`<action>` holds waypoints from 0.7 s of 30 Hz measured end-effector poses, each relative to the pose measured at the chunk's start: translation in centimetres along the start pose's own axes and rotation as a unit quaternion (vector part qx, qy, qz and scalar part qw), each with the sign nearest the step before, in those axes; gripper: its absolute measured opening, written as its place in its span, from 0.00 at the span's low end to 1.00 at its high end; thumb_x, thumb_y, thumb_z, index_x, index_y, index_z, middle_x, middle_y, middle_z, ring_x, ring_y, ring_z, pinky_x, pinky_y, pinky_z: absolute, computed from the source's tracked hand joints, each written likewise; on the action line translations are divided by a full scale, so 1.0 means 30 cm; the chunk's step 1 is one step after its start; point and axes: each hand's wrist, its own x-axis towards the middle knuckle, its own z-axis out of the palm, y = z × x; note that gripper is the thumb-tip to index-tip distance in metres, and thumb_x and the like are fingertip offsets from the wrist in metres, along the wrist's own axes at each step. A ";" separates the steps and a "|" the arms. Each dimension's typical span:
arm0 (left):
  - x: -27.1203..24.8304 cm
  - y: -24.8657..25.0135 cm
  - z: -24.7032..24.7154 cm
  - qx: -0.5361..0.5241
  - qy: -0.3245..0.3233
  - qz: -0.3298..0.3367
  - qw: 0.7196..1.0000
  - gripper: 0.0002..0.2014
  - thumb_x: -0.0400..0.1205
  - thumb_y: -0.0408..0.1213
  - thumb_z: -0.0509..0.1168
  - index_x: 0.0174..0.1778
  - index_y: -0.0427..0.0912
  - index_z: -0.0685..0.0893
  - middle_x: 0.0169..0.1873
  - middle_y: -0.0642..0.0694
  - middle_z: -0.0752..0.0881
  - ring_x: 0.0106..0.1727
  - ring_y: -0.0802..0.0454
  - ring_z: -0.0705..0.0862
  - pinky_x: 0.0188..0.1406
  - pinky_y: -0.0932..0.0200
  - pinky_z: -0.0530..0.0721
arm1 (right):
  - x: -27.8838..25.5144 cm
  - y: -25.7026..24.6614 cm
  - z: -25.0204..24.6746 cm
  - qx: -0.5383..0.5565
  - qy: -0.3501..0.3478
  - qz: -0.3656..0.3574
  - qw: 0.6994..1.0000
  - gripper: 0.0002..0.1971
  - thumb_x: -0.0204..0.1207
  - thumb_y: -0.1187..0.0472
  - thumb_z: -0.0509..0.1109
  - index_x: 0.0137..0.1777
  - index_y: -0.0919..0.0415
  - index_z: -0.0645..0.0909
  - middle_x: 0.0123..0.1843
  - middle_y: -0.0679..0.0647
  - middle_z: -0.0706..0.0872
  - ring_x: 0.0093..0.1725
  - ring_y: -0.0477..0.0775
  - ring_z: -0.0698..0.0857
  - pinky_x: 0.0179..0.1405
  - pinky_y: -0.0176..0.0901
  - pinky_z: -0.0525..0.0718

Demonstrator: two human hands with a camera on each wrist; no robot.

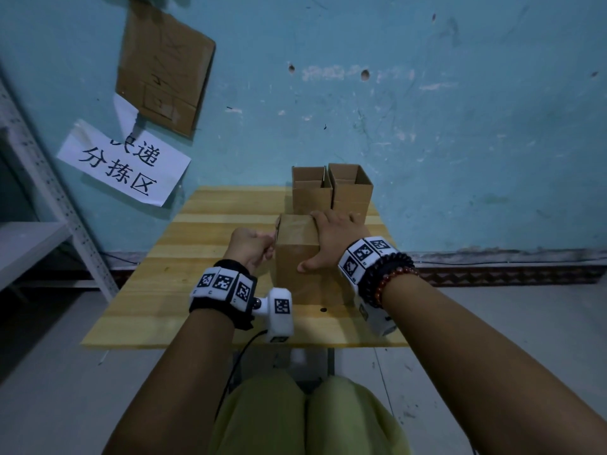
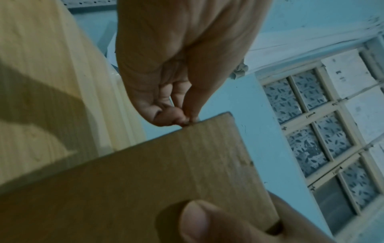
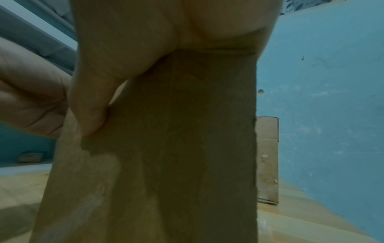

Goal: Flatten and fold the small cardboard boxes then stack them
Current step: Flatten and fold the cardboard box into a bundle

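Far left: grey shelf against the blue wall, with a paper sign and a cardboard sheet stuck above. Wooden counter in the middle. Left hand at the near box's upper left edge, thumb and fingertips pinching something at that corner; too small to tell what, possibly tape or a flap edge. Near box standing upright at counter centre, top closed. Right hand clamped over the top right of the near box, palm on top, thumb pressed against the near face, fingers curled over the far edge. Behind, at the far edge by the wall: two open boxes, left one and right one, upright, side by side and touching. Beaded bracelets on the right wrist.
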 end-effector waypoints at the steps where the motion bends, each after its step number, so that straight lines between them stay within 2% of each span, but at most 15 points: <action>1: -0.005 0.003 0.003 0.005 0.005 0.012 1.000 0.16 0.82 0.22 0.58 0.28 0.37 0.77 0.20 0.43 0.77 0.11 0.61 0.73 0.13 0.71 0.72 | 0.001 0.000 -0.001 0.000 0.000 0.000 1.000 0.55 0.58 0.28 0.71 0.80 0.53 0.52 0.78 0.54 0.65 0.77 0.58 0.65 0.79 0.61 0.54; 2: -0.009 0.004 0.006 0.007 0.013 0.025 1.000 0.17 0.82 0.21 0.57 0.27 0.37 0.76 0.19 0.44 0.77 0.14 0.58 0.74 0.15 0.69 0.73 | 0.001 0.000 -0.001 0.001 -0.001 -0.001 1.000 0.55 0.58 0.28 0.71 0.80 0.54 0.52 0.78 0.54 0.65 0.77 0.58 0.65 0.80 0.61 0.54; 4: -0.016 0.003 0.014 0.012 0.040 0.062 0.997 0.18 0.80 0.19 0.58 0.26 0.39 0.75 0.21 0.45 0.78 0.23 0.53 0.74 0.24 0.63 0.76 | 0.001 0.002 -0.002 0.005 -0.004 -0.001 1.000 0.55 0.58 0.29 0.71 0.80 0.54 0.51 0.78 0.54 0.64 0.78 0.58 0.64 0.80 0.61 0.52; 6: -0.023 -0.005 0.018 0.071 0.076 0.125 0.987 0.19 0.80 0.20 0.60 0.25 0.42 0.74 0.25 0.47 0.77 0.28 0.52 0.75 0.32 0.60 0.75 | -0.002 0.003 -0.001 0.008 -0.006 -0.002 1.000 0.55 0.58 0.29 0.71 0.80 0.54 0.51 0.78 0.54 0.64 0.78 0.58 0.64 0.80 0.62 0.51; 8: -0.034 -0.016 0.017 0.170 0.100 0.202 0.959 0.17 0.80 0.22 0.61 0.26 0.42 0.74 0.28 0.48 0.77 0.31 0.55 0.74 0.30 0.63 0.70 | -0.004 0.002 -0.001 0.008 -0.008 -0.005 1.000 0.55 0.59 0.29 0.71 0.80 0.54 0.51 0.78 0.54 0.64 0.78 0.58 0.63 0.80 0.62 0.51; 10: -0.037 -0.025 0.007 0.251 0.099 0.271 0.924 0.11 0.79 0.22 0.60 0.33 0.39 0.78 0.35 0.46 0.78 0.36 0.53 0.74 0.31 0.61 0.64 | -0.004 0.002 -0.001 0.006 -0.005 -0.008 1.000 0.55 0.59 0.29 0.71 0.80 0.54 0.51 0.79 0.54 0.64 0.79 0.58 0.63 0.80 0.62 0.51; 12: -0.031 -0.031 -0.007 0.295 0.085 0.299 0.904 0.09 0.79 0.22 0.60 0.36 0.38 0.79 0.39 0.44 0.77 0.42 0.52 0.74 0.35 0.66 0.62 | -0.002 0.003 -0.003 0.008 -0.005 -0.009 1.000 0.55 0.58 0.29 0.71 0.80 0.54 0.51 0.79 0.53 0.64 0.79 0.57 0.63 0.80 0.62 0.51; 14: -0.028 -0.035 -0.017 0.294 0.086 0.285 0.908 0.12 0.80 0.23 0.60 0.33 0.41 0.76 0.38 0.45 0.76 0.42 0.52 0.73 0.31 0.68 0.62 | -0.001 0.005 -0.004 0.012 -0.006 -0.009 1.000 0.55 0.58 0.29 0.71 0.80 0.54 0.52 0.78 0.53 0.64 0.78 0.57 0.64 0.80 0.62 0.51; 16: -0.029 -0.041 -0.022 0.252 0.085 0.245 0.932 0.09 0.82 0.25 0.59 0.37 0.40 0.75 0.34 0.47 0.76 0.39 0.53 0.74 0.27 0.70 0.68 | -0.001 0.004 -0.003 0.012 -0.003 -0.007 1.000 0.55 0.58 0.29 0.71 0.80 0.54 0.52 0.78 0.54 0.65 0.78 0.58 0.64 0.80 0.62 0.52; 17: -0.031 -0.044 -0.020 0.240 0.081 0.220 0.942 0.06 0.83 0.27 0.59 0.41 0.39 0.76 0.33 0.46 0.76 0.38 0.52 0.75 0.27 0.72 0.70 | -0.002 0.003 -0.004 0.011 -0.002 -0.006 1.000 0.55 0.58 0.29 0.71 0.80 0.54 0.52 0.78 0.54 0.65 0.78 0.58 0.65 0.80 0.62 0.52; 18: -0.030 -0.048 -0.018 0.242 0.078 0.198 0.947 0.06 0.84 0.30 0.59 0.42 0.40 0.76 0.31 0.46 0.77 0.36 0.50 0.76 0.32 0.67 0.73 | -0.002 0.002 -0.004 0.008 -0.002 -0.005 1.000 0.55 0.58 0.29 0.71 0.80 0.54 0.52 0.78 0.54 0.65 0.78 0.58 0.65 0.80 0.62 0.52; 20: -0.018 -0.058 -0.013 0.238 0.061 0.178 0.953 0.15 0.85 0.33 0.58 0.31 0.40 0.77 0.24 0.46 0.78 0.28 0.50 0.77 0.35 0.61 0.73 | -0.004 0.001 -0.003 0.005 -0.006 -0.004 1.000 0.55 0.58 0.28 0.71 0.80 0.54 0.52 0.78 0.54 0.65 0.78 0.58 0.64 0.80 0.62 0.52; 21: -0.012 -0.059 -0.011 0.219 0.052 0.166 0.960 0.19 0.85 0.32 0.57 0.26 0.41 0.76 0.22 0.46 0.78 0.23 0.52 0.77 0.32 0.61 0.74 | -0.004 0.001 -0.003 0.007 -0.008 -0.003 1.000 0.55 0.58 0.28 0.71 0.80 0.54 0.52 0.78 0.54 0.64 0.78 0.58 0.64 0.80 0.63 0.52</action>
